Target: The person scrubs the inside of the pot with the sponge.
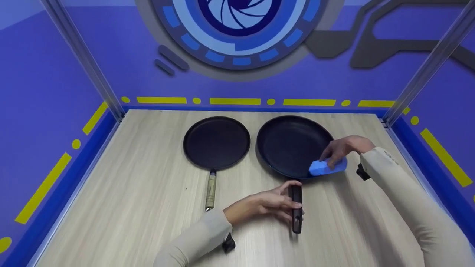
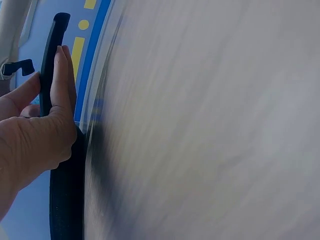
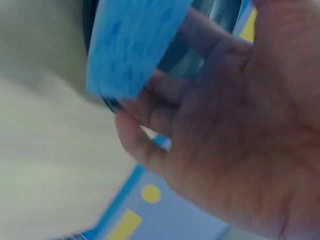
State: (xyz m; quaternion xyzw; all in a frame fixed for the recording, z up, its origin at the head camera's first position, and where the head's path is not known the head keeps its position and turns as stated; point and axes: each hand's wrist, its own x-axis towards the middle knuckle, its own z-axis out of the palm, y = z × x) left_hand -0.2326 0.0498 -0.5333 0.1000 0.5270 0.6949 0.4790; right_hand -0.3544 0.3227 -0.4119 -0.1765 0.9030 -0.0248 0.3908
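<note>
A deep black frying pan (image 1: 291, 142) stands on the table at the right, its dark handle (image 1: 297, 211) pointing toward me. My left hand (image 1: 272, 202) grips that handle from the left; in the left wrist view, the thumb and fingers (image 2: 60, 82) lie on opposite sides of it. With my right hand (image 1: 339, 150) I pinch a light blue sponge (image 1: 324, 168) at the pan's near right rim. Part of the sponge overlaps the pan's inside. Close up in the right wrist view, the sponge (image 3: 137, 47) shows its porous face between the fingers.
To the left lies a flat black griddle pan (image 1: 217, 142) with a greenish wooden-looking handle (image 1: 210, 191) toward me. Both pans rest on a pale wood table (image 1: 148, 178). Blue panels with yellow marks (image 1: 235, 101) enclose the back and sides.
</note>
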